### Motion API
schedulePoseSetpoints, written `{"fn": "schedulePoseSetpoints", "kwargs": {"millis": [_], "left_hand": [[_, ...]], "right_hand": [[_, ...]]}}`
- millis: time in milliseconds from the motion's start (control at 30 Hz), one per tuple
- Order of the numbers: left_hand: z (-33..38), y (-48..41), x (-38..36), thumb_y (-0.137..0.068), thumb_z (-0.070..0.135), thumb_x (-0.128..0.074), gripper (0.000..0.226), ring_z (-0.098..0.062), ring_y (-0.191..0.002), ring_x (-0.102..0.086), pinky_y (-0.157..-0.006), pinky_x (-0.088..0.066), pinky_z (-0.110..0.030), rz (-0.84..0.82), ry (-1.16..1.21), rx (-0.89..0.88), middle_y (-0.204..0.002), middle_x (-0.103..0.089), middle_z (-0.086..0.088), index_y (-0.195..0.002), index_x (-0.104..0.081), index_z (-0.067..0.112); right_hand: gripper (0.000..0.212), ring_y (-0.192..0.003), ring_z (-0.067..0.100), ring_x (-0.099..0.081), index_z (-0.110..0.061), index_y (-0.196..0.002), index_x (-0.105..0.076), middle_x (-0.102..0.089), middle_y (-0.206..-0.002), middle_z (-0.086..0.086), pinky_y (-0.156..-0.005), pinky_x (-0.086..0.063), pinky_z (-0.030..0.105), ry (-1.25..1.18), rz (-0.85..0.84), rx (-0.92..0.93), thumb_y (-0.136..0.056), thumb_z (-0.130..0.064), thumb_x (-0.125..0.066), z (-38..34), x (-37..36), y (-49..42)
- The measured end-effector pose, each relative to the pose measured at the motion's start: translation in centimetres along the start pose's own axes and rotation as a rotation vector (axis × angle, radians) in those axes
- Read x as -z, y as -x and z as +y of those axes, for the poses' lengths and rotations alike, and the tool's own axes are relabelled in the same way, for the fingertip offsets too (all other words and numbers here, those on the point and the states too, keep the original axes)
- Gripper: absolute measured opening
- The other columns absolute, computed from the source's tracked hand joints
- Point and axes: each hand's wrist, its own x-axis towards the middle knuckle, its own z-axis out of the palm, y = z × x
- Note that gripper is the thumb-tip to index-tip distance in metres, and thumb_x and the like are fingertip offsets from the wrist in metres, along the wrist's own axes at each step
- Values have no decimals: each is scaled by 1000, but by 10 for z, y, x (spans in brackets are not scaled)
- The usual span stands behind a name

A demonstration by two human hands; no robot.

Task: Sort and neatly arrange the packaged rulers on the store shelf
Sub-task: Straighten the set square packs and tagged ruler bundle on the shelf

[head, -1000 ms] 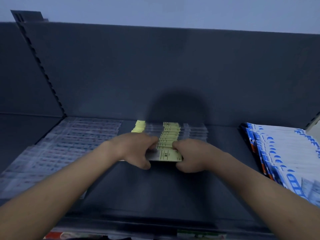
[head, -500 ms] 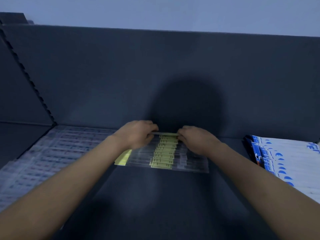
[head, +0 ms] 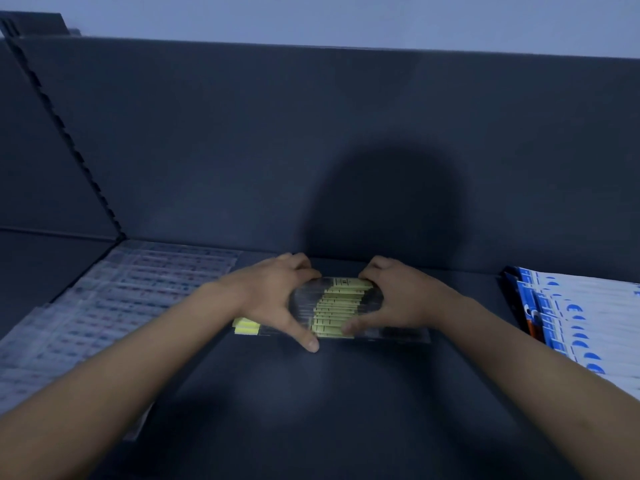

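**While both hands clamp the ruler stack**

Since the rulers [head: 341,306] sit mid-shelf, close to the back edge of the shelf [head: 311,410], with their long axis running left-right along that edge, they lie right between the two hands. Both the left hand [head: 273,299] and right hand [head: 398,299] have fingers curled over the far edge and thumb stretched along the near edge, pinching the stack front-to-back. Neither hand is nearer tbh. My guess is the next bit is squaring up the fanned packs. Clear packs [head: 121,299] lie at the left edge, blue packs [head: 581,317] at the right.
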Motion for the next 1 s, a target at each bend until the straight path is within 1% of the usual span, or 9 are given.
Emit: {"fn": "schedulePoseSetpoints", "kwargs": {"millis": [100,233,333,467,600,700,767,833,1000], "left_hand": [[2,10,0,-57,77,-71,99,-5,-118,-45,-103,-41,-28,5,74,-15,-127,-42,16,-138,-45,28],[8,21,1,-63,70,-69,69,-8,-98,-58,-86,-49,-32,91,10,-76,-109,-58,14,-117,-60,29],[14,27,1,-65,62,-64,54,-11,-88,-61,-76,-50,-33,124,2,-137,-96,-64,10,-104,-65,25],[23,29,4,-59,53,-62,43,-16,-85,-60,-73,-51,-34,45,-92,-120,-87,-60,8,-91,-58,25],[30,23,7,-57,47,-70,43,-19,-75,-56,-63,-52,-38,-73,-166,-17,-83,-55,5,-85,-46,25],[34,18,6,-56,43,-76,45,-15,-72,-54,-51,-42,-31,-148,-193,46,-81,-52,8,-81,-41,28],[35,15,5,-56,43,-78,45,-13,-72,-54,-49,-36,-28,-174,-205,58,-80,-51,9,-76,-40,29],[35,14,4,-56,42,-78,44,-10,-70,-52,-49,-35,-28,-173,-194,54,-80,-52,9,-73,-39,30],[33,15,3,-65,36,-73,35,-18,-78,-52,-65,-49,-37,-111,-176,2,-87,-50,5,-76,-41,28]], "right_hand": [[107,-99,8,-47,-25,-115,-54,-45,-108,-12,-89,-48,31,58,-52,11,-33,-93,-57,-7,0,9],[81,-86,11,-49,-25,-98,-52,-48,-95,-10,-76,-47,32,115,-70,28,-43,-83,-66,-18,1,14],[66,-81,14,-49,-23,-92,-49,-51,-91,-7,-71,-47,34,130,-111,21,-53,-71,-72,-28,1,16],[55,-80,19,-55,-20,-87,-49,-55,-89,-2,-70,-53,38,131,-192,-23,-55,-56,-74,-43,3,15],[57,-79,17,-55,-19,-92,-47,-54,-87,-4,-63,-50,35,107,-247,-48,-55,-51,-76,-52,6,14],[55,-77,15,-55,-20,-91,-47,-54,-86,-4,-60,-49,34,98,-251,-43,-55,-50,-76,-54,4,14],[51,-78,16,-57,-21,-89,-50,-56,-87,-4,-65,-53,36,77,-246,-41,-55,-49,-76,-54,2,14],[49,-78,16,-57,-22,-88,-51,-57,-86,-4,-67,-53,36,60,-226,-34,-55,-50,-75,-54,-2,15],[46,-69,13,-50,-22,-86,-46,-50,-79,-6,-53,-39,29,75,-113,4,-59,-48,-73,-54,-12,18]]}}
